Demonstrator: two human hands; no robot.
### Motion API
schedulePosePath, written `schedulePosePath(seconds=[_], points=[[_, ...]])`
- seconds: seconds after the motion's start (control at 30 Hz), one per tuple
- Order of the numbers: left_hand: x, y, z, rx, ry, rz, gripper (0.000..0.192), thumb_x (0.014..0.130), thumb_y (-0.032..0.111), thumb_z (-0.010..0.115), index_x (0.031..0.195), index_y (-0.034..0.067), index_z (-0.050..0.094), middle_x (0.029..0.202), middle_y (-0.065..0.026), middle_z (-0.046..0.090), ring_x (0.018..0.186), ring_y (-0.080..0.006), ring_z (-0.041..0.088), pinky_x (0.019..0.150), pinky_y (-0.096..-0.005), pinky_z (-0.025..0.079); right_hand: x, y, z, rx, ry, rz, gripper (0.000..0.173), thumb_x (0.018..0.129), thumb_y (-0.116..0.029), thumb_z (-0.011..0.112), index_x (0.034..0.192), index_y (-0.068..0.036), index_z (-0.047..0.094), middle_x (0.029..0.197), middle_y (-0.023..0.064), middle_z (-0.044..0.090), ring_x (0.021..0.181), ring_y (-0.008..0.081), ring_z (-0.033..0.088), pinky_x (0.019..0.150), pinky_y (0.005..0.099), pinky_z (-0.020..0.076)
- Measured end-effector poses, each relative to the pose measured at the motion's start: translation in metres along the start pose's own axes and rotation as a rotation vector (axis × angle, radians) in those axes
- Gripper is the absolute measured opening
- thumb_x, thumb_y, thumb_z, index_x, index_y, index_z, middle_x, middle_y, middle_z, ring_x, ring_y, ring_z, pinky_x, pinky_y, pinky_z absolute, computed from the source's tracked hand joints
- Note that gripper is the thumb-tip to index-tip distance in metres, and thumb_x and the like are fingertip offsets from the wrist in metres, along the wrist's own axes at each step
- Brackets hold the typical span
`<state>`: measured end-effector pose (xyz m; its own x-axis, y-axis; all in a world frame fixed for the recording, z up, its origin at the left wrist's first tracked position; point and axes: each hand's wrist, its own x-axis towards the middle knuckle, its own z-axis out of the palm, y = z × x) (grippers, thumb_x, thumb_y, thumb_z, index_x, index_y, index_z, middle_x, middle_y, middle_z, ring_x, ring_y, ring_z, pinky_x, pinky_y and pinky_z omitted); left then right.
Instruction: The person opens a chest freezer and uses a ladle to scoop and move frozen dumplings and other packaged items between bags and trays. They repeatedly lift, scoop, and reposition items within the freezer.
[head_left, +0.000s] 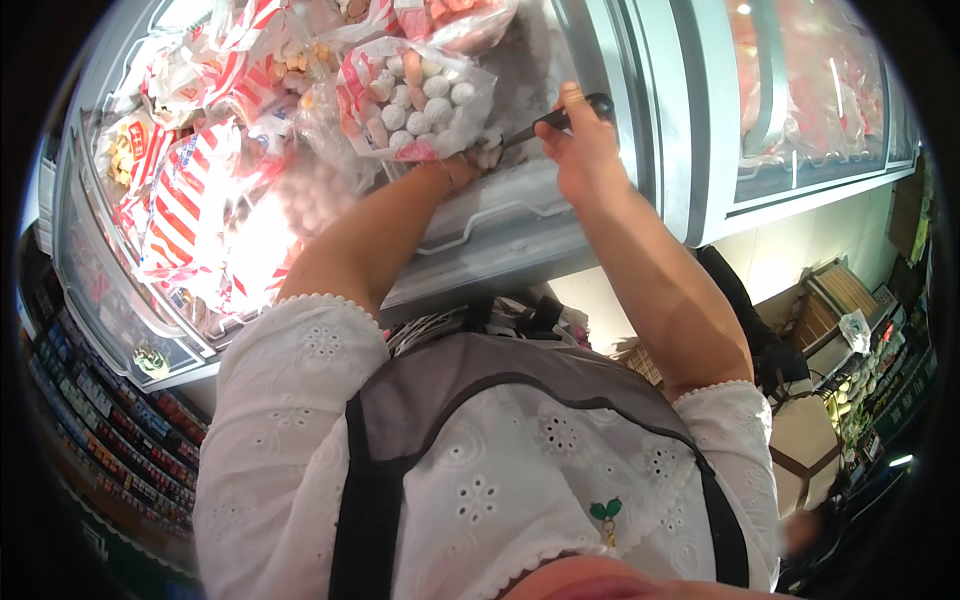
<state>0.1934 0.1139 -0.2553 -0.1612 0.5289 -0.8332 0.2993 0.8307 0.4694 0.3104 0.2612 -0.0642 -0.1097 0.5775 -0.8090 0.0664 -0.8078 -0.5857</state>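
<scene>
My left hand reaches into a chest freezer, low against the near wall. A clear bag of white frozen balls partly covers its fingers. Whitish lumps, perhaps ice or frozen food, sit at those fingertips; whether they are gripped is unclear. My right hand is closed around a tool with a black handle. The tool's dark shaft slants down and left toward the lumps. Its tip is too small to make out.
Red-striped plastic bags of frozen food fill the freezer's left side. A wire basket rim runs along the near wall. Another glass-topped freezer adjoins at right. Behind me are stocked shelves and a cardboard box.
</scene>
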Motion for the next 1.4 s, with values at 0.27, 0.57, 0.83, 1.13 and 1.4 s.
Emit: schedulePosePath(seconds=[0.27,0.57,0.83,1.13,1.4], points=[[-0.023,0.021,-0.005,0.263,0.095,0.059,0.053,0.074,0.024,0.071,0.124,0.007,0.061,0.112,-0.0219,0.066,0.107,-0.033,0.063,0.096,-0.038,0.048,-0.031,-0.005,-0.02,0.049,-0.089,-0.048,0.03,0.093,-0.038,0.067,0.091,-0.009,0.058,0.09,0.0039,0.056,0.076,0.0184,0.06,0.072,0.0329,0.0453],[-0.086,0.063,-0.033,0.17,0.052,0.419,0.044,0.079,0.018,0.067,0.12,0.002,0.062,0.102,-0.0196,0.069,0.095,-0.0342,0.065,0.084,-0.0384,0.05,-0.102,-0.032,-0.072,0.16,-0.185,-0.223,0.037,0.093,-0.041,0.066,0.098,-0.004,0.059,0.092,0.0074,0.057,0.076,0.0183,0.058,0.078,0.0326,0.0463],[-0.158,0.075,-0.082,-0.023,0.214,0.645,0.037,0.08,0.026,0.067,0.108,0.002,0.066,0.088,-0.022,0.067,0.087,-0.0362,0.064,0.08,-0.0408,0.049,-0.186,-0.035,-0.08,0.286,-0.32,-0.403,0.041,0.096,-0.044,0.061,0.108,-0.005,0.062,0.109,0.0097,0.059,0.083,0.0202,0.059,0.084,0.0351,0.0485],[-0.112,0.034,-0.163,-0.043,0.529,0.439,0.031,0.083,0.026,0.064,0.099,-0.001,0.069,0.077,-0.015,0.068,0.07,-0.0246,0.066,0.066,-0.0378,0.05,-0.182,-0.015,-0.041,0.182,-0.449,-0.674,0.04,0.096,-0.035,0.063,0.116,-0.001,0.055,0.115,0.011,0.056,0.087,0.0225,0.064,0.089,0.0368,0.0488],[-0.075,0.008,-0.157,-0.318,0.488,0.353,0.035,0.082,0.033,0.07,0.085,-0.002,0.071,0.068,-0.01,0.066,0.061,-0.0173,0.06,0.06,-0.033,0.048,-0.187,-0.006,-0.068,0.264,-0.448,-0.784,0.036,0.097,-0.033,0.062,0.117,-0.005,0.055,0.12,0.011,0.053,0.09,0.0227,0.063,0.092,0.0366,0.0468]])
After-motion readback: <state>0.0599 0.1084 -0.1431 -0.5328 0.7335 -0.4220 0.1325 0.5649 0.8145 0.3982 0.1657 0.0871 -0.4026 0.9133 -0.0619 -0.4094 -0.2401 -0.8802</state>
